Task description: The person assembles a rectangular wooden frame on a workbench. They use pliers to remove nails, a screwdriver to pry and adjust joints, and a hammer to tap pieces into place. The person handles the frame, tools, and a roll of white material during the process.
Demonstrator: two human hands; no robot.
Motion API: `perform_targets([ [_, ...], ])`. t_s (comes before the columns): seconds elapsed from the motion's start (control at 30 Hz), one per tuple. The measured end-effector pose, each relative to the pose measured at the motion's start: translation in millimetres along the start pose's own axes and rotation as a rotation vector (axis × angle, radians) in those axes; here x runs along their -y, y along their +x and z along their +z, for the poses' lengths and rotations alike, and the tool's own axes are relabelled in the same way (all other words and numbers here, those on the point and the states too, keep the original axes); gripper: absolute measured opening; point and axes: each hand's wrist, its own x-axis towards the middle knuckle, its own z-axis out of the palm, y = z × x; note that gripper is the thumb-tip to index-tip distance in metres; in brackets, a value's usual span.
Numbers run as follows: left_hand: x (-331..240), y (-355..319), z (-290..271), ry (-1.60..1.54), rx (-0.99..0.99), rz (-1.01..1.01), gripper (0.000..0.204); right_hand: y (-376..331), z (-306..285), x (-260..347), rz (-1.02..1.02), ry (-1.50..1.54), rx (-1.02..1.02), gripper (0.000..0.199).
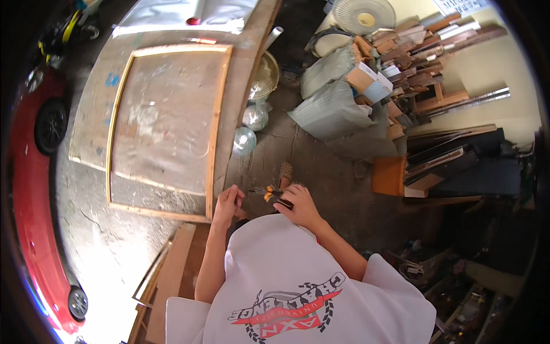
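My right hand [300, 205] is closed around a pair of pliers [268, 194] with black and yellow-orange handles. Their jaws point left, toward my other hand. My left hand [228, 203] is held with its fingers curled together beside the lower right corner of a wooden frame [219, 129]; anything between those fingers is too small to make out. The frame is a light wood rectangle lying on a worn, stained work table [91, 126], its near end reaching past the table's edge.
Silvery sheeting [154, 16] covers the table's far end. Clear wrapped balls [244, 141] sit along its right side. Filled grey sacks [332, 109], wood offcuts [421, 54] and a fan [363, 16] stand at right. A red car [37, 189] is at left; boards [172, 281] lean near my left.
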Motion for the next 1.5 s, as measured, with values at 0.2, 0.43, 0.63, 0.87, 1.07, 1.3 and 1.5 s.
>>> perform_targets([
  [0.2,-18.4,115.8,124.8,-0.179,0.182,-0.127,0.022,-66.4,-25.7,-131.0,0.565,0.240,-0.151,0.031],
  [0.43,-60.3,230.2,385.0,-0.454,0.212,-0.296,0.029,-158.5,-84.7,-279.0,0.992,0.384,-0.316,0.040],
  [0.63,-150.9,258.7,506.9,-0.337,0.174,-0.236,0.052,-197.1,-133.9,-350.6,1.091,0.410,-0.326,0.040],
  [0.87,-99.9,265.3,427.0,-0.162,0.271,-0.103,0.042,-164.3,-139.7,-388.5,1.040,0.397,-0.189,0.040],
  [1.07,-19.1,179.7,273.4,-0.099,-0.220,-0.054,0.031,-107.2,-128.6,-411.4,0.846,0.357,0.051,0.042],
  [1.3,29.9,44.3,126.3,-0.286,-1.039,0.173,0.029,-3.3,-109.5,-443.9,0.609,0.281,0.211,0.043],
  [1.5,63.4,-10.1,30.7,-0.699,-1.515,0.429,0.012,81.7,-91.5,-452.5,0.463,0.257,0.340,0.043],
])
